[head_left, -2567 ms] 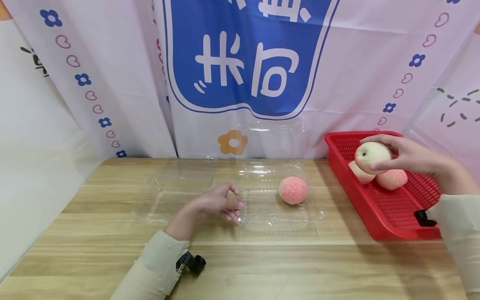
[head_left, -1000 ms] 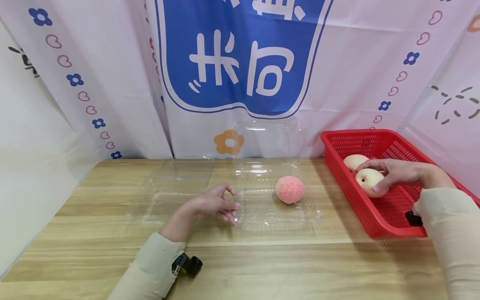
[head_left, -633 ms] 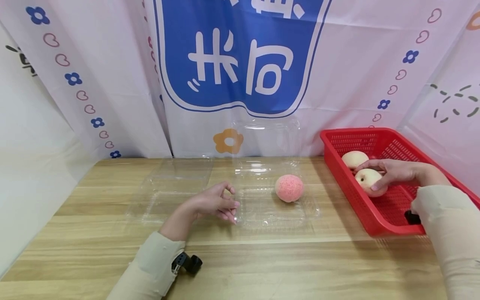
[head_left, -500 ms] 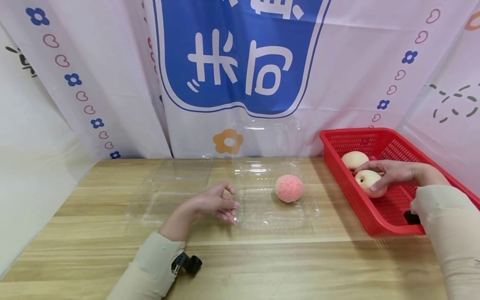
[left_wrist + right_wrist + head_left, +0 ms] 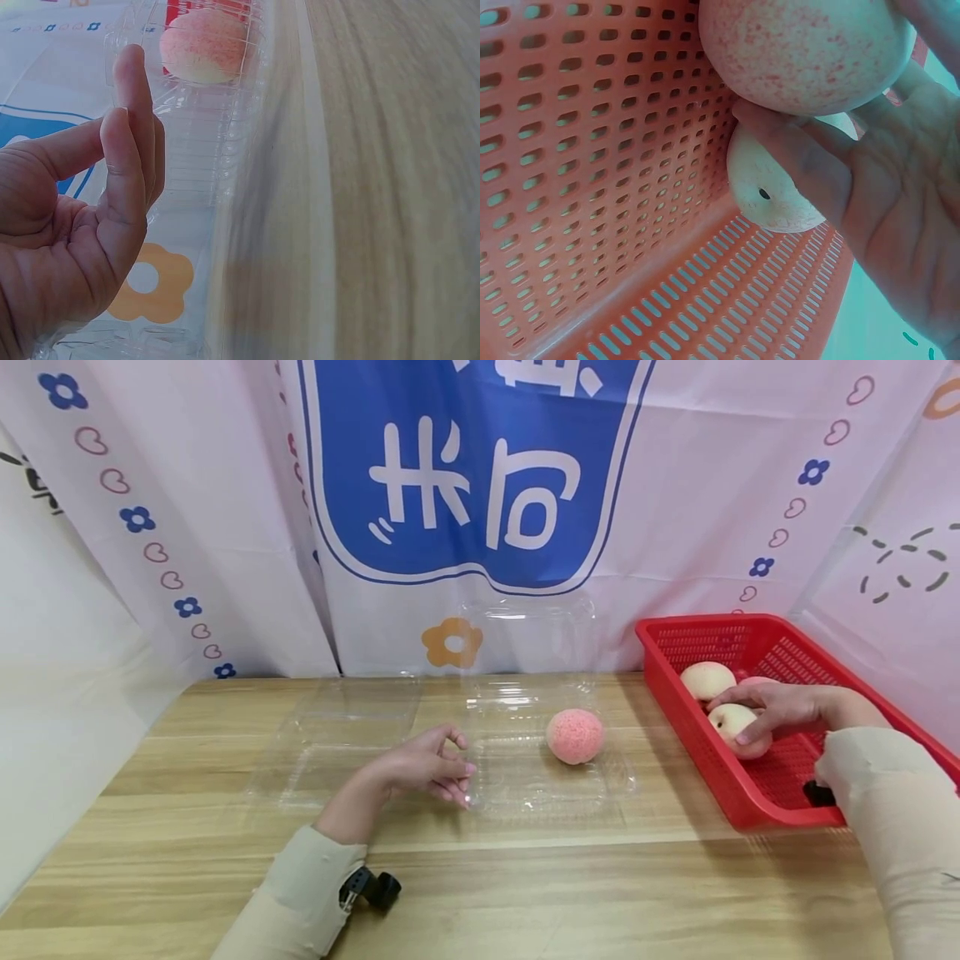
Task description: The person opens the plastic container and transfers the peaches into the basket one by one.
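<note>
In the head view, my right hand reaches into the red plastic basket. It grips a pale, pink-speckled peach, thumb on the near side and fingers on the far side. Just behind that lies another pale peach, and a pink one shows partly behind the hand. My left hand is beside the left edge of an open clear plastic clamshell box; its fingers are loosely bent and hold nothing. Whether the fingertips touch the box, I cannot tell. One pink peach sits inside the box's right part.
A second open clear clamshell box lies to the left, partly behind my left forearm. Both stand on a wooden table. A white cloth with a blue printed panel hangs along the back.
My right hand has lowered its peach from above the basket to down inside it, and the other peaches there appear shifted. My left hand stays in place. The view has drifted slightly.
</note>
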The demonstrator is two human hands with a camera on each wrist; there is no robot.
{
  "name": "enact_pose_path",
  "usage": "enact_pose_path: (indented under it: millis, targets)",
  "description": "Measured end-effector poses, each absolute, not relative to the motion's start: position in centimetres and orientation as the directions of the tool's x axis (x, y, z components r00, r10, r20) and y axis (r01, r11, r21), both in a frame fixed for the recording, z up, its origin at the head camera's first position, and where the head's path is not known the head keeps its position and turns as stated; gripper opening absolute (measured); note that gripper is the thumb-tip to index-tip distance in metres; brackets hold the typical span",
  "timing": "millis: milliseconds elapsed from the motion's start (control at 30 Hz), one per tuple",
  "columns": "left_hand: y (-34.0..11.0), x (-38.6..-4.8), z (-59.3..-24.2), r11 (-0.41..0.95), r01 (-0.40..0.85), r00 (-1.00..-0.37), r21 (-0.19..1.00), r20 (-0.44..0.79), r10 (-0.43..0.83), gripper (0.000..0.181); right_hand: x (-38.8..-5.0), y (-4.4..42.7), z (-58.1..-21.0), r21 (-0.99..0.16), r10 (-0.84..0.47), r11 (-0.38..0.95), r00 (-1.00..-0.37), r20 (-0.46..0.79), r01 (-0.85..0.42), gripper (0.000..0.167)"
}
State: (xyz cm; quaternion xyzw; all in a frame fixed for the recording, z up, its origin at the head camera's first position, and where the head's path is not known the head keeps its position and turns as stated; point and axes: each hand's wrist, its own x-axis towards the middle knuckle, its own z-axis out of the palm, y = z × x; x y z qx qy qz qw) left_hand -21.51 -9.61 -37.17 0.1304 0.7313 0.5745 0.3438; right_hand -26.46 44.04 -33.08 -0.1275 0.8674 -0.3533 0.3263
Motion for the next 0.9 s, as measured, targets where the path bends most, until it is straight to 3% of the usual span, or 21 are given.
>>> enact_pose_path:
  millis: [333, 567, 900]
  targets:
    - [-9.9, -21.5, -37.4, 0.298, -0.193, -0.728, 0.935, -0.340, 0.596, 0.037, -26.2, 43.6, -32.5, -0.647, -0.365, 0.754, -0.743, -0.560, 0.117, 0.070]
    - [-9.9, -21.5, -37.3, 0.294, -0.196, -0.730, 0.935, -0.339, 0.593, 0.037, -26.4, 43.7, -32.5, -0.661, -0.398, 0.745, -0.738, -0.545, 0.087, 0.066]
    - [-9.9, -21.6, -37.4, 0.295, -0.191, -0.731, 0.936, -0.337, 0.593, 0.038, -26.2, 43.2, -31.2, -0.643, -0.383, 0.762, -0.748, -0.542, 0.076, 0.073]
